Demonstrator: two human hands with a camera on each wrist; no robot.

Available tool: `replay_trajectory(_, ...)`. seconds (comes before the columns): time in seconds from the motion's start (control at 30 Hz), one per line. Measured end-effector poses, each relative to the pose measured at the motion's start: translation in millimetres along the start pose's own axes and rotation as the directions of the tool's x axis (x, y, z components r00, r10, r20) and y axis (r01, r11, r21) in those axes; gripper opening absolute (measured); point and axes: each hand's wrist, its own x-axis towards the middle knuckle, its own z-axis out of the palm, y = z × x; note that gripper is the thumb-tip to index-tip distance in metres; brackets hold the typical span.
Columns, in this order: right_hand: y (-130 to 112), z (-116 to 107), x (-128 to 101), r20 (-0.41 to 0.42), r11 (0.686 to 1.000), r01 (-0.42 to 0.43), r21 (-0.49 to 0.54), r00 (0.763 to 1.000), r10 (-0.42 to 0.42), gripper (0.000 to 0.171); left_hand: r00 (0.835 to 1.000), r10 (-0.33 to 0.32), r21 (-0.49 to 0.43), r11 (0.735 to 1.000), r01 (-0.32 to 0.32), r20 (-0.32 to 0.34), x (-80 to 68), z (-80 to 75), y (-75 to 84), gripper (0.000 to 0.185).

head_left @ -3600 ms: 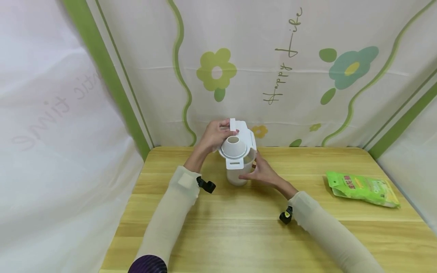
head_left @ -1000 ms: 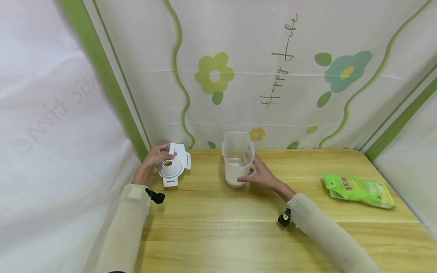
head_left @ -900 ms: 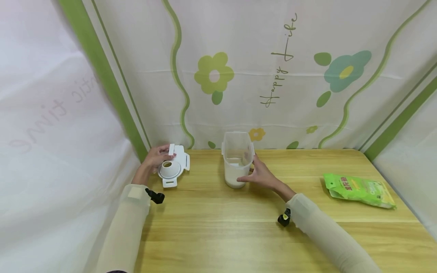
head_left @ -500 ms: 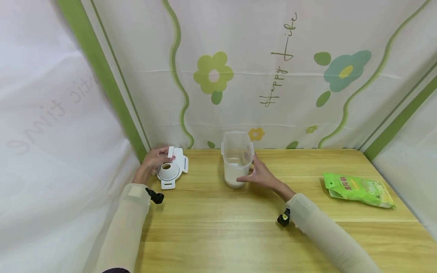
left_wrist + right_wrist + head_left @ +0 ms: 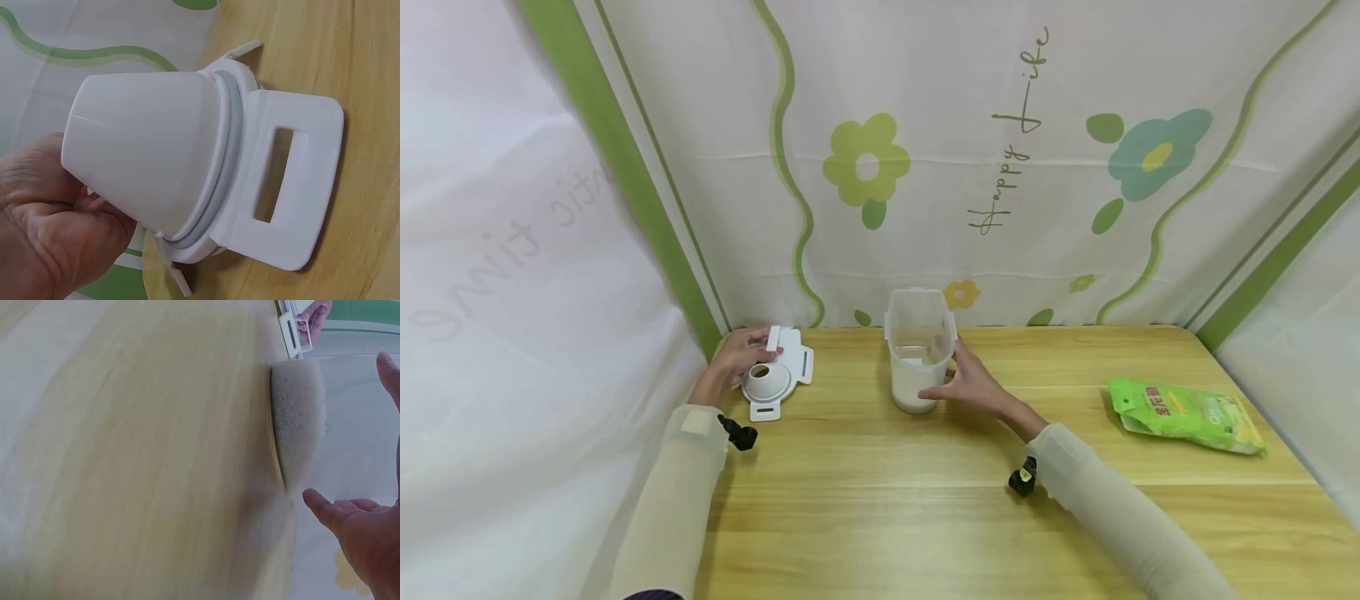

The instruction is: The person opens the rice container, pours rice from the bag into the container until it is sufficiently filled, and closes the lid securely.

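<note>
A clear plastic container [image 5: 920,333] stands upright near the table's back middle, with white grains [image 5: 299,422] filling its bottom. My right hand [image 5: 972,385] cups its right side, thumb at the front and fingers behind. The container's white lid [image 5: 772,377], which has a cone-shaped spout [image 5: 147,159], lies at the back left of the table. My left hand [image 5: 739,354] grips the lid from the left; in the left wrist view the fingers [image 5: 59,219] hold the cone's narrow end.
A green packet [image 5: 1183,412] lies flat at the right side of the wooden table [image 5: 925,517]. Patterned cloth walls close off the back and both sides.
The lid, held on top of the container 3.6 s ago, has been carried left by my left hand and lowered onto the table. My right hand has stayed at the container.
</note>
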Motion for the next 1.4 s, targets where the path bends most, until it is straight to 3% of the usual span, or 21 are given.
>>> replay_trajectory(0.33,2,0,0,-0.002,1.0,0.001,-0.009,1.0,-0.001,0.135,1.0,-0.011,0.015,1.0,0.011,0.025,-0.5,-2.2,-4.3,0.072)
replay_trajectory(0.6,4,1,1,0.001,1.0,0.004,-0.004,1.0,-0.004,0.135,0.997,-0.06,0.075,0.995,0.063,-0.049,-1.5,-0.2,2.9,0.068)
replay_trajectory(0.8,4,1,1,0.009,1.0,0.006,0.002,1.0,-0.006,0.135,0.996,-0.066,0.1,0.992,0.073,-0.066,-5.1,0.4,7.3,0.067)
replay_trajectory(0.93,2,0,1,0.029,1.0,0.012,-0.003,1.0,-0.012,0.136,0.997,-0.048,0.174,0.983,0.058,-0.061,-8.6,-1.4,10.8,0.071)
replay_trajectory(1.1,0,-4,1,0.048,1.0,0.006,-0.026,0.999,-0.004,0.136,0.998,-0.026,0.3,0.953,0.043,-0.061,-11.8,-3.0,17.5,0.075)
replay_trajectory(1.23,1,-8,-2,0.049,0.999,0.008,-0.043,0.999,-0.006,0.132,0.999,-0.009,0.34,0.94,0.027,-0.052,-12.6,-3.5,23.5,0.086)
replay_trajectory(1.4,2,-12,-5,0.054,0.997,0.016,-0.079,0.998,-0.012,0.128,0.998,0.063,0.344,0.938,-0.053,-0.017,-14.9,-1.0,29.3,0.096)
